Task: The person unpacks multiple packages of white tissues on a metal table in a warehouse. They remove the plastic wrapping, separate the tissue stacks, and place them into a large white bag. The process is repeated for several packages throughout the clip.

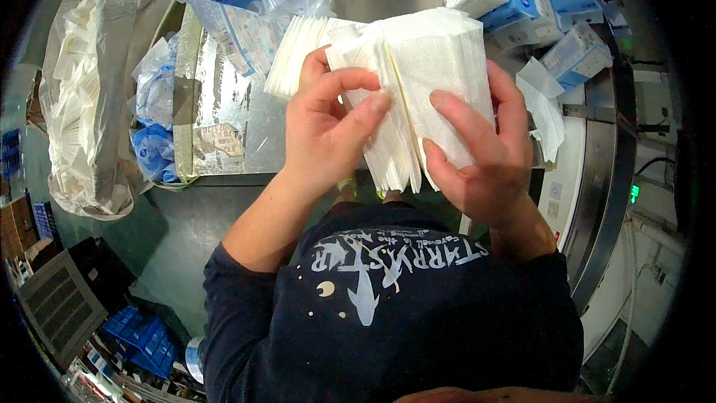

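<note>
A thick stack of white folded tissues [436, 52] is held up in front of my body, parted down its length into two portions. My left hand [332, 116] grips the left portion, thumb and forefinger pinched on its face. Around the right portion my right hand [488, 145] is closed, with thumb and forefinger on its front and other fingers behind the edge. The lower ends of the sheets hang loose and slightly fanned. Just behind my left hand, another pile of white tissues [294, 56] lies on the metal table [261, 123], partly hidden by the held stack.
Blue and white tissue packs [514, 0] stand at the back right, near a loose white sheet [542, 108]. Crumpled blue-and-clear plastic wrapping [253, 0] covers the back left. Left of the table hangs a large bag [93, 97] of white tissues. A blue crate [142, 339] sits lower left.
</note>
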A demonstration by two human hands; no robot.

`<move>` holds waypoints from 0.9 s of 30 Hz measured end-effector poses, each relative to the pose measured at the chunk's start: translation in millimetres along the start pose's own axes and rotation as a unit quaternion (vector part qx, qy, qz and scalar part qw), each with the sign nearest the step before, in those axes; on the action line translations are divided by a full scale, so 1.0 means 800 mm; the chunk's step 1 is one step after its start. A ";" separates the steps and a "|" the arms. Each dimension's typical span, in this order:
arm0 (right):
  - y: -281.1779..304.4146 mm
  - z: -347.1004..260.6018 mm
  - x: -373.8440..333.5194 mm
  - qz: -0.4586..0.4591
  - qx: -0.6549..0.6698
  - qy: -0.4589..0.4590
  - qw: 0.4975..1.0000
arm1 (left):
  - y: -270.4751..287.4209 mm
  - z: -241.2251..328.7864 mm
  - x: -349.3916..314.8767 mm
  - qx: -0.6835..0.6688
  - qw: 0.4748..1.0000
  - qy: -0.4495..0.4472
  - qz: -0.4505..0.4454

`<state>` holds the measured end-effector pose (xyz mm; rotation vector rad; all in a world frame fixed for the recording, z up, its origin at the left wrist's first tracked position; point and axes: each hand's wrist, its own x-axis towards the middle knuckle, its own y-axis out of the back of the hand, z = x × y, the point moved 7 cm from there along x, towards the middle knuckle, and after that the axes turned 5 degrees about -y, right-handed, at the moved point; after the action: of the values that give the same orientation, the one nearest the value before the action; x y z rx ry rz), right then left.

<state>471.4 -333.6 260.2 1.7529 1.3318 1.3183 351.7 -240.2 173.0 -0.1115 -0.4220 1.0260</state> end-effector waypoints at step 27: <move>-0.096 0.019 0.042 -0.227 0.412 -0.166 0.866 | 0.051 -0.079 -0.052 -0.198 0.936 0.289 0.037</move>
<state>457.6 -274.3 200.9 1.8553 2.0913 0.1375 324.8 -247.5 91.8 -0.7777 -0.0790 0.9188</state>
